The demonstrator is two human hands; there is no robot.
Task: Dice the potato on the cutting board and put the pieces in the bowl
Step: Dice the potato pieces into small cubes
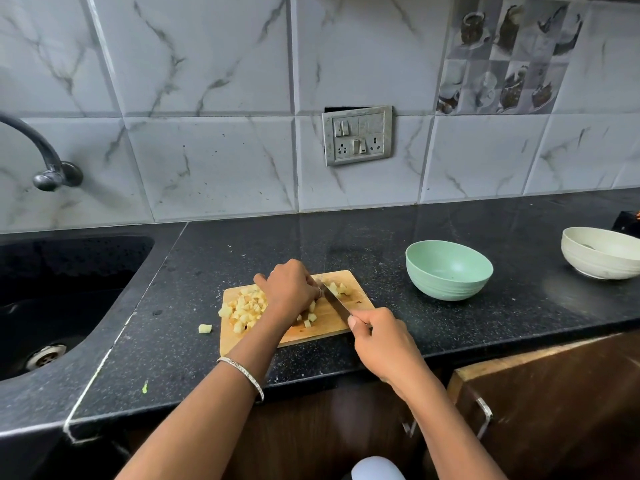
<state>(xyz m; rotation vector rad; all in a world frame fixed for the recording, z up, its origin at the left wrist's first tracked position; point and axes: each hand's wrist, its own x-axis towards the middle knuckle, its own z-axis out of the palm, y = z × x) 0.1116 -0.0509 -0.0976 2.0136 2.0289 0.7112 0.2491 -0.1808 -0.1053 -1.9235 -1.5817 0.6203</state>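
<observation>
A black speckled worktop (433,327) runs under a wall of grey marbled tiles, with a metal switch plate (357,135) set in the wall and a dark sink (62,306) sunk in at the left below a curved tap (41,157). A wooden cutting board (322,336) lies near the front edge. The diced potato (244,308) is heaped on the board's left part, a few more cubes (338,289) lie at its far right corner beyond the blade, and one stray piece (205,328) sits on the worktop just off the board's left edge.

The left hand (289,289), with a thin bangle (242,374) on its wrist, arches over the middle of the board with fingers curled downward. What lies under them is hidden, so I cannot tell whether it grips anything. The right hand (377,337) is wrapped round the handle of a knife (334,301), whose blade slants across the board right beside the left hand's knuckles.

A pale green bowl (449,270) stands to the right of the board with no pieces in it. A cream bowl (601,252) stands farther right.
</observation>
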